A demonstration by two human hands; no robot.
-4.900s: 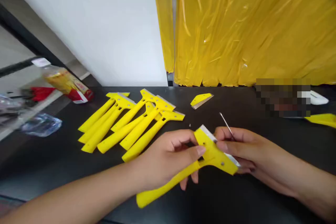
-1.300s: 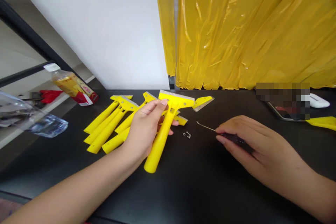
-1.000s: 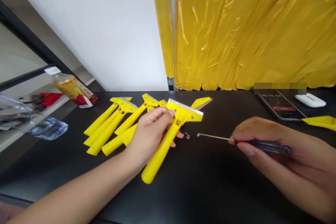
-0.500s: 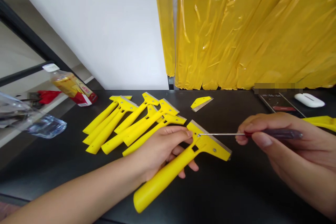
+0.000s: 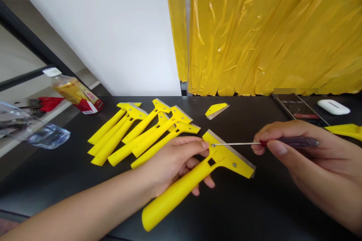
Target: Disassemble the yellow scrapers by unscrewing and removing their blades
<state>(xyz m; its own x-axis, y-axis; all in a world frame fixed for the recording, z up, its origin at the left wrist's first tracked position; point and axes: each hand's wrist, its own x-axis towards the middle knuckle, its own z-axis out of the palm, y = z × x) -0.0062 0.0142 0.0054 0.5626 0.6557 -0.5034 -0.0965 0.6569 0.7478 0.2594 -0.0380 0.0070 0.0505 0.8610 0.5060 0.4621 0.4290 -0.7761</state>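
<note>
The left hand's (image 5: pixel 175 165) fingers clamp a yellow scraper (image 5: pixel 192 181) above the worktop (image 5: pixel 243 211), its handle pointing to 8 o'clock. The right hand's (image 5: pixel 316 169) fingers grip a screwdriver (image 5: pixel 295 142), its tip at 1 of the scraper's screws (image 5: pixel 213 145). More scrapers (image 5: pixel 149 138) lie at 10 o'clock, a phone (image 5: pixel 296 107) at 2.

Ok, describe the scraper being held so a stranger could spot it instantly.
On the black table, find the cluster of yellow scrapers. Nearer the viewer, the left hand holds another scraper. Unlike those, it has the tip of a screwdriver at its head.
</note>
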